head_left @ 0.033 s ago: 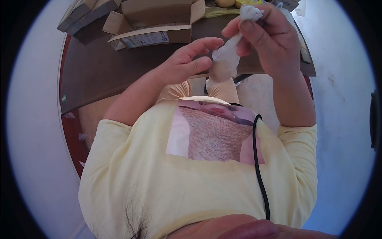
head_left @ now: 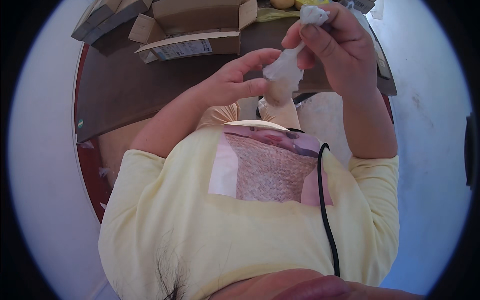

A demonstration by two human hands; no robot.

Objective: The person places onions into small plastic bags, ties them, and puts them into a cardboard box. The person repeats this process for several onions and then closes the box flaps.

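- In my head view, the right hand [head_left: 340, 52] is closed in a pinch: I have the thumb and fingers pressed on the gathered top of a small white bag [head_left: 283, 75].
- A crumpled tuft of the bag pokes up past that thumb; below the grip it narrows to a twisted neck, then widens and hangs, tilted down toward the left.
- Through the thin film I make out something brownish low in the bag, but I cannot tell what it is.
- The left hand [head_left: 232, 77] comes in from the left, about half open, thumb and forefinger apart, with the bag's left edge between their tips.
- The thumb tip meets that edge in my picture; I cannot tell whether it presses on the bag or sits just beside it. I see no firm hold there.
- Both hands are raised over the near edge of the dark table [head_left: 150, 90], the bag between them, above the trousers [head_left: 280, 116].
- Beyond the left hand, an open carton [head_left: 222, 44] with a pale label stands on the table, flaps spread.
- At the far left corner I see more boxes [head_left: 117, 19].
- Behind the right hand lie a yellowish wrapper [head_left: 272, 16] and a round yellow thing [head_left: 283, 4].
- A black cord [head_left: 326, 220] runs down the pale yellow shirt [head_left: 240, 235].
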